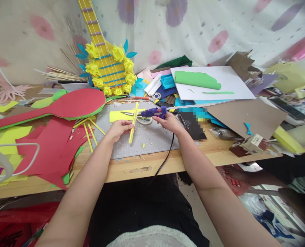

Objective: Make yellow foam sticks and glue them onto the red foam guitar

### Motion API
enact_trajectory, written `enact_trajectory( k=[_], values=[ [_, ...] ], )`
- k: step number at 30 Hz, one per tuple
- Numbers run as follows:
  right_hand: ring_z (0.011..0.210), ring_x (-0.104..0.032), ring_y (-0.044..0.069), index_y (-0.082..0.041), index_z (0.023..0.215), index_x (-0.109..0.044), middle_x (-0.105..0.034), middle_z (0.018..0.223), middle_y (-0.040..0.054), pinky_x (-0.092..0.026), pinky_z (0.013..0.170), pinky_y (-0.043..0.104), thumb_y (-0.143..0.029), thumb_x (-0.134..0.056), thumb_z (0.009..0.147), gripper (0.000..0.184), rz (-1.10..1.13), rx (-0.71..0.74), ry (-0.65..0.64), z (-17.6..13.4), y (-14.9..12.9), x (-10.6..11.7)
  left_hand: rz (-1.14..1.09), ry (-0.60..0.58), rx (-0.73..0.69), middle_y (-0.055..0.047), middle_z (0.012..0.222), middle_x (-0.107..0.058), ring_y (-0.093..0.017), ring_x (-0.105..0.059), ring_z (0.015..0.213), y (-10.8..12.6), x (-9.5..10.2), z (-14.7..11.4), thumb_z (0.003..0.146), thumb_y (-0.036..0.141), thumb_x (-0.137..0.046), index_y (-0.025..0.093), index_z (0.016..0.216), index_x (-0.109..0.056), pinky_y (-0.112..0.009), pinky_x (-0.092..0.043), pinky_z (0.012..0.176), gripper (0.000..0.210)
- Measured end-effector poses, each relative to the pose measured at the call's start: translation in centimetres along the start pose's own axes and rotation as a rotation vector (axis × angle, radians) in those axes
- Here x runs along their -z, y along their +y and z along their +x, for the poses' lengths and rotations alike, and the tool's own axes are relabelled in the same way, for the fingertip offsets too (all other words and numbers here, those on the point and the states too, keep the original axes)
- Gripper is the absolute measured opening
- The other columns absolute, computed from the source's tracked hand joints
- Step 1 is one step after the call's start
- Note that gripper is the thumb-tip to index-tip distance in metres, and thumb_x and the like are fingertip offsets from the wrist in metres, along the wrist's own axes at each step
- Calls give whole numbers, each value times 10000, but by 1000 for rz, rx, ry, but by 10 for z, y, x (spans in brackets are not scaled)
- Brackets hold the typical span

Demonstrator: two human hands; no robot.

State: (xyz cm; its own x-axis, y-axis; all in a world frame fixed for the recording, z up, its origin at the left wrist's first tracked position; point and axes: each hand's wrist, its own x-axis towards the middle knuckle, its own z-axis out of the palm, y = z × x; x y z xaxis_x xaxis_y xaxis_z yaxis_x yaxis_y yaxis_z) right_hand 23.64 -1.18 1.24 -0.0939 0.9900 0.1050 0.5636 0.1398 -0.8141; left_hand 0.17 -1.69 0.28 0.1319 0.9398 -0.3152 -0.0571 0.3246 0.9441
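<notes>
My left hand pinches a thin yellow paper strip, held upright at a slight tilt over the mat. In my right hand is a purple hot glue gun, its nozzle pointing left close to the strip; whether they touch I cannot tell. The gun's black cord hangs down over the table's front edge. Behind the strip, a flat yellow paper piece and scissors lie on the grey cutting mat. Several more yellow strips lie left of my left hand.
A yellow paper guitar with flowers stands against the curtain. At left lie a red guitar-shaped piece and red sheets. At right are a black phone-like slab, a white board with green paper, and a small box.
</notes>
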Motion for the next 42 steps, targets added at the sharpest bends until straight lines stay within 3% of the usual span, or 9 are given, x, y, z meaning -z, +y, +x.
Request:
enact_trajectory(
  k=[6, 13, 21, 34, 42],
  values=[
    [529, -454, 100, -150, 826, -629, -578, 638, 14, -395, 539, 246, -543, -569, 704, 416, -5, 28, -27, 0, 0, -1, 0, -6, 15, -39, 648, -666, -159, -621, 619, 0, 1, 0, 389, 253, -838, 115, 698, -652, -291, -488, 623, 386],
    [560, -506, 119, -156, 862, -639, -610, 668, 32, -423, 567, 257, -548, -567, 704, 429, -15, 23, 26, 4, 4, -2, 21, -32, 21, -51, 650, -670, -160, -621, 619, 2, 1, -1, 380, 267, -840, 111, 693, -659, -281, -483, 611, 394],
    [555, -541, 140, -155, 1046, -608, -610, 635, 23, -432, 557, 267, -559, -564, 707, 529, -36, 7, 91, 9, 6, -1, 51, -64, 23, -59, 647, -675, -168, -625, 631, 0, 3, 0, 391, 279, -835, 120, 692, -664, -284, -482, 610, 380],
    [651, -609, 198, -145, 891, -638, -647, 689, 79, -453, 629, 299, -606, -532, 713, 505, -114, -41, 184, 25, 18, -3, 95, -112, 34, -70, 632, -671, -162, -611, 603, 3, 3, -2, 426, 282, -822, 112, 666, -670, -291, -473, 623, 331],
    [509, -540, 142, -135, 755, -619, -614, 623, 58, -414, 542, 269, -617, -524, 702, 494, -23, -112, 232, 25, 18, 3, 57, -103, 54, -54, 627, -673, -154, -615, 605, 3, 3, -3, 403, 258, -820, 121, 671, -667, -257, -477, 576, 338]
  ],
)
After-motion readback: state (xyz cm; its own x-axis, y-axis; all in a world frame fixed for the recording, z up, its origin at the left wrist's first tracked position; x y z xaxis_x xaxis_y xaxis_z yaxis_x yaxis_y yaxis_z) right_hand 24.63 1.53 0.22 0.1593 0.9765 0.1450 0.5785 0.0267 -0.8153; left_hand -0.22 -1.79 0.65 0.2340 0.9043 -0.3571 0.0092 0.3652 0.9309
